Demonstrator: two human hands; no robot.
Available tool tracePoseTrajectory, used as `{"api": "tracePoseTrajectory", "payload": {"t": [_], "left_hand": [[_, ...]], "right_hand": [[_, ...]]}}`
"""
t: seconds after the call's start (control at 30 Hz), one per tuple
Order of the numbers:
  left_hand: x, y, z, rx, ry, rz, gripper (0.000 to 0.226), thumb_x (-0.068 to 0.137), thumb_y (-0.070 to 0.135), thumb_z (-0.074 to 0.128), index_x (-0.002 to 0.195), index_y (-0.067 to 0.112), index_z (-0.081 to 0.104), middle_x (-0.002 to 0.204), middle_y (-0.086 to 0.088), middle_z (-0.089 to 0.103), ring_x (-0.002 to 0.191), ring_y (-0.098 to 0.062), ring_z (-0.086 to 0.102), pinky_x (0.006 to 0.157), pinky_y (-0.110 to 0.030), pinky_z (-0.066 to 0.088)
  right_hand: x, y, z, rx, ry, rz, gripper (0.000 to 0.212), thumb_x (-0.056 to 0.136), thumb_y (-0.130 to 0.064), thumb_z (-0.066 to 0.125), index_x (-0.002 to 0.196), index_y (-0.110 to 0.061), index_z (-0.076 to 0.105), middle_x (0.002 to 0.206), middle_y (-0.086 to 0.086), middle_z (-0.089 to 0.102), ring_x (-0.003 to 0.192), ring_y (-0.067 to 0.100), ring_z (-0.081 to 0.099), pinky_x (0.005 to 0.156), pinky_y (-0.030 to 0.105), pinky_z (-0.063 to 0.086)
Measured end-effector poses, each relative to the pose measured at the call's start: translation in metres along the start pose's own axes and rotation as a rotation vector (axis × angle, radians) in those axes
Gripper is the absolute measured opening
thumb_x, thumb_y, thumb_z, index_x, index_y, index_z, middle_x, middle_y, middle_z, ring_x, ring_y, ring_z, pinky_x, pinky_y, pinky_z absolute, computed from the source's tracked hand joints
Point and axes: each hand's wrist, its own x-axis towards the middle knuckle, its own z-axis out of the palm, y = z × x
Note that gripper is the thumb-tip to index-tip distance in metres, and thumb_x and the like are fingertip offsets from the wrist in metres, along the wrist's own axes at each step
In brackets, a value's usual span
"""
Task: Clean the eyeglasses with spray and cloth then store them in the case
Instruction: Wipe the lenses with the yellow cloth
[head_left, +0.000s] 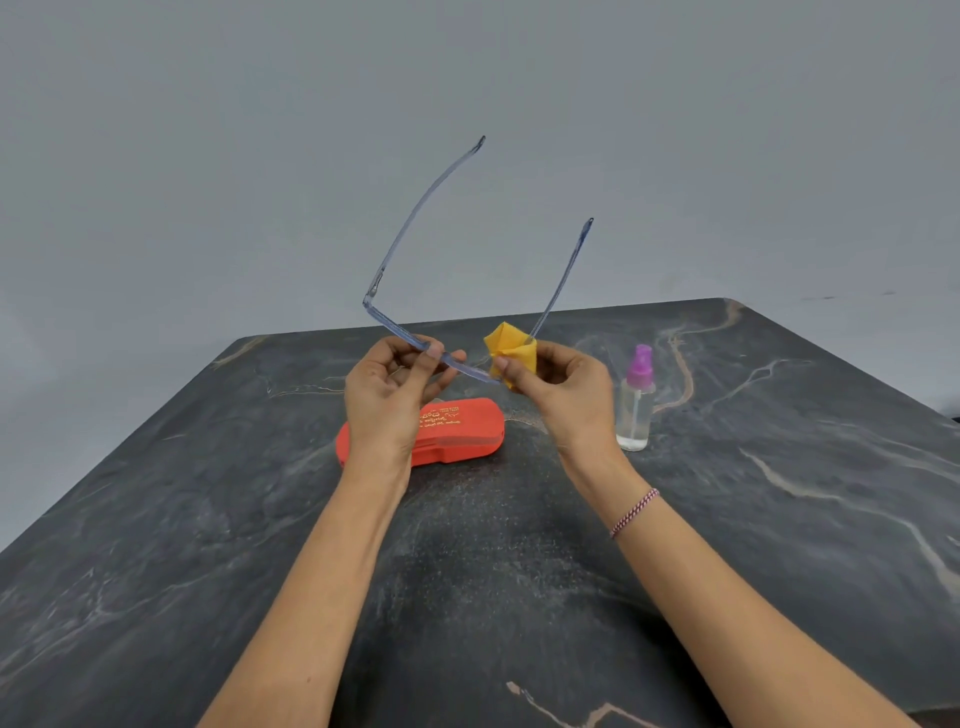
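Note:
I hold the eyeglasses (410, 228), a clear bluish frame, in the air above the table with both temples unfolded and pointing up and away. My left hand (387, 392) pinches the front of the frame near its left lens. My right hand (558, 387) pinches a folded yellow cloth (511, 349) around the right lens area. The closed red case (457, 428) with gold lettering lies on the table beneath my hands, partly hidden by my left wrist. The spray bottle (636, 402), clear with a purple nozzle, stands upright to the right of my right hand.
The dark marble table (208, 519) with pale veins ends at a far edge just behind the hands and slants away on both sides. A plain grey wall (467, 104) fills the background.

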Motion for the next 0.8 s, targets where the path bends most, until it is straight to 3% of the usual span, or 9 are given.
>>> {"api": "tracePoseTrajectory", "payload": {"t": [0.13, 0.37, 0.53, 0.67, 0.8], "left_hand": [[-0.001, 0.000, 0.001, 0.010, 0.000, -0.010, 0.004, 0.088, 0.002, 0.060, 0.086, 0.005, 0.060, 0.074, -0.008, 0.064, 0.079, -0.021, 0.072, 0.069, -0.022, 0.056], [0.000, 0.001, -0.001, -0.027, 0.035, -0.018, 0.003, 0.088, 0.003, 0.060, 0.086, 0.006, 0.060, 0.069, 0.001, 0.065, 0.077, -0.018, 0.072, 0.071, -0.024, 0.058], [0.003, 0.002, -0.005, 0.032, -0.016, -0.043, 0.004, 0.087, 0.001, 0.060, 0.087, 0.005, 0.060, 0.078, -0.011, 0.062, 0.073, -0.015, 0.072, 0.066, -0.019, 0.056], [0.006, 0.002, -0.009, 0.068, -0.074, -0.080, 0.006, 0.087, 0.000, 0.059, 0.087, 0.006, 0.061, 0.079, -0.011, 0.063, 0.072, -0.015, 0.072, 0.065, -0.019, 0.055], [0.009, 0.003, -0.015, 0.095, -0.105, -0.127, 0.007, 0.087, -0.001, 0.058, 0.088, 0.005, 0.062, 0.080, -0.016, 0.063, 0.069, -0.013, 0.072, 0.062, -0.019, 0.056]], "right_hand": [[0.006, -0.004, -0.010, -0.015, 0.110, -0.069, 0.011, 0.075, -0.020, 0.077, 0.081, -0.027, 0.070, 0.077, 0.002, 0.072, 0.070, 0.010, 0.063, 0.076, 0.037, 0.057], [-0.004, 0.002, 0.003, -0.042, -0.073, -0.021, 0.009, 0.075, -0.023, 0.077, 0.081, -0.023, 0.071, 0.073, -0.003, 0.071, 0.069, 0.008, 0.063, 0.078, 0.035, 0.056], [0.003, -0.005, -0.007, 0.032, 0.049, -0.042, 0.010, 0.076, -0.016, 0.076, 0.084, -0.020, 0.071, 0.077, 0.003, 0.071, 0.070, 0.009, 0.063, 0.075, 0.032, 0.057], [0.007, -0.013, -0.016, 0.043, 0.154, -0.105, 0.010, 0.078, -0.015, 0.074, 0.086, -0.020, 0.070, 0.074, -0.005, 0.069, 0.067, 0.002, 0.061, 0.066, 0.020, 0.053], [0.012, -0.021, -0.026, 0.027, 0.263, -0.170, 0.012, 0.077, -0.019, 0.075, 0.088, -0.023, 0.070, 0.076, -0.008, 0.070, 0.070, 0.002, 0.062, 0.071, 0.025, 0.054]]}}
